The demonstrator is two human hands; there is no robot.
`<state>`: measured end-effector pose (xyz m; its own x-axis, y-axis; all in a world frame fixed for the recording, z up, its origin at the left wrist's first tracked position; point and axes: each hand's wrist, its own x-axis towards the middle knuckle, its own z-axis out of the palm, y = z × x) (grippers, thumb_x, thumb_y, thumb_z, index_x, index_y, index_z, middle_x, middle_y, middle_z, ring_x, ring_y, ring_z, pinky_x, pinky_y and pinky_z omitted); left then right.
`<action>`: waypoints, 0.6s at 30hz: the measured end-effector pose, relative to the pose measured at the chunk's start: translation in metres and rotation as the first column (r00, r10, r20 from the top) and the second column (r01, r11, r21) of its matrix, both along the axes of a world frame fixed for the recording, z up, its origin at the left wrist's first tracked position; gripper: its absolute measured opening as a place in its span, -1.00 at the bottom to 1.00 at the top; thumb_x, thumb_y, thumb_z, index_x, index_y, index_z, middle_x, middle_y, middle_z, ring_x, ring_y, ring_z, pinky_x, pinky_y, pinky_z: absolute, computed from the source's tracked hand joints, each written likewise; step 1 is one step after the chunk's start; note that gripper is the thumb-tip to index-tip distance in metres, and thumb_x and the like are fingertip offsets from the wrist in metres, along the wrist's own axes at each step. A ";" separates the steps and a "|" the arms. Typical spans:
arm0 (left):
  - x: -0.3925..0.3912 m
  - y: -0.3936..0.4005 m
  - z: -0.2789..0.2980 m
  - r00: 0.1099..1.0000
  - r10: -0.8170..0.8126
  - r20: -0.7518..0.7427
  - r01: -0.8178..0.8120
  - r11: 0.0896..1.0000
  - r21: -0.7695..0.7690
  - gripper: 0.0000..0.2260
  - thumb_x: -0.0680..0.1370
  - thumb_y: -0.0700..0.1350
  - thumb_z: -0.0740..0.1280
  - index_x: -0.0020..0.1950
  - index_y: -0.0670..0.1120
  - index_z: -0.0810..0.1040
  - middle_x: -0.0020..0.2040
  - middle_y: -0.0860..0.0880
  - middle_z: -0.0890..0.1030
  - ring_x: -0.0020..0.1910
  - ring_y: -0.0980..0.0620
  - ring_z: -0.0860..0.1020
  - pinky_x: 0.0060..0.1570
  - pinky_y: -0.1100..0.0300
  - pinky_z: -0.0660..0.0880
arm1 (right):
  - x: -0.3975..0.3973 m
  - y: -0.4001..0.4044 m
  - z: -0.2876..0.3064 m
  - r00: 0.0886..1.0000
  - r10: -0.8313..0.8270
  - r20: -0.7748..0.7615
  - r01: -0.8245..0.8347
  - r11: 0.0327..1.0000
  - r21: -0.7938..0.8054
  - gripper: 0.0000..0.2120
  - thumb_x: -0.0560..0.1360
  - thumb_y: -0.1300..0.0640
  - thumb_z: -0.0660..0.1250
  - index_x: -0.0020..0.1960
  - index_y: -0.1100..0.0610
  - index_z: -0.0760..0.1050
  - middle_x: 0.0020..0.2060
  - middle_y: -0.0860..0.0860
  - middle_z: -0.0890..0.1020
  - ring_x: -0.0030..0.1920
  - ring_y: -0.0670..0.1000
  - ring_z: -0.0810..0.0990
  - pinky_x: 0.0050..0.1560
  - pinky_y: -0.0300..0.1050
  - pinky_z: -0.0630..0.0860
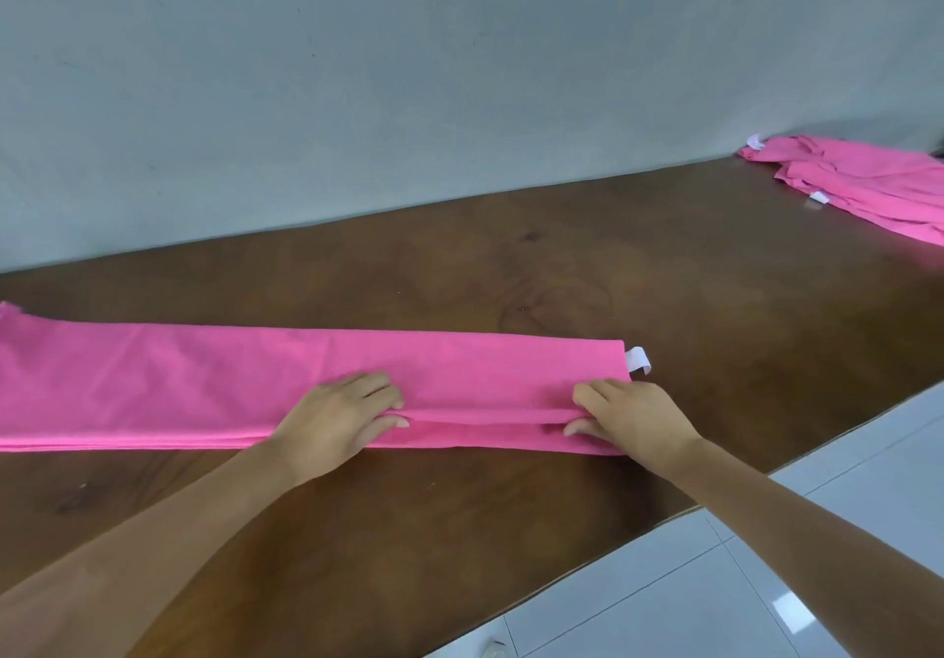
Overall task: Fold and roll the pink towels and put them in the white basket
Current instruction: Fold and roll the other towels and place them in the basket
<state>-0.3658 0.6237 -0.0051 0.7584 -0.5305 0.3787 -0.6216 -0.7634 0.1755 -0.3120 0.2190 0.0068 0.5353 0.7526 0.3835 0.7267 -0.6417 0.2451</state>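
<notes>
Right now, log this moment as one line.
stage: folding | left hand: pinches towel fold | right hand: pinches same fold | basket: not in view

Both bare forearms reach forward, wrists low. The left hand (339, 420) and right hand (626, 415) lie palms down, fingers pointing toward each other, thumbs tucked beneath, each pinching.
</notes>
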 end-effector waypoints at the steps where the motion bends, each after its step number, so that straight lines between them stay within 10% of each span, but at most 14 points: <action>1: 0.003 0.000 0.005 1.000 0.005 0.008 -0.005 1.000 -0.025 -0.69 0.67 0.17 0.16 0.00 -0.01 0.57 -0.08 0.11 0.52 -0.22 0.10 0.53 -0.30 0.21 0.50 | 0.003 0.001 0.007 1.000 -0.029 0.005 0.029 0.999 0.021 -0.55 0.64 -0.33 -0.04 -0.12 0.03 0.26 -0.43 -0.05 0.47 -0.52 0.03 0.43 -0.51 -0.15 0.14; 11: -0.005 -0.002 0.005 0.966 0.091 -0.243 -0.118 0.988 -0.100 -0.63 0.67 0.27 0.10 -0.02 0.06 0.55 -0.07 0.18 0.51 -0.10 0.17 0.48 -0.08 0.16 0.51 | -0.022 0.016 0.022 0.944 -0.240 -0.226 0.231 0.971 -0.067 -0.42 0.67 -0.31 -0.19 -0.22 -0.01 0.40 -0.46 -0.14 0.33 -0.52 -0.09 0.24 -0.49 -0.33 -0.06; 18: 0.013 0.016 0.008 0.833 0.468 -0.295 -0.462 0.882 0.095 -0.52 0.71 0.12 0.06 0.60 -0.03 0.27 0.61 -0.06 0.24 0.60 -0.08 0.16 0.54 -0.03 0.12 | -0.015 0.165 0.025 0.781 -0.227 -0.581 0.474 0.822 0.316 -0.77 0.69 0.09 0.13 0.17 0.13 0.53 0.08 0.03 0.61 0.11 0.09 0.54 0.09 0.03 0.50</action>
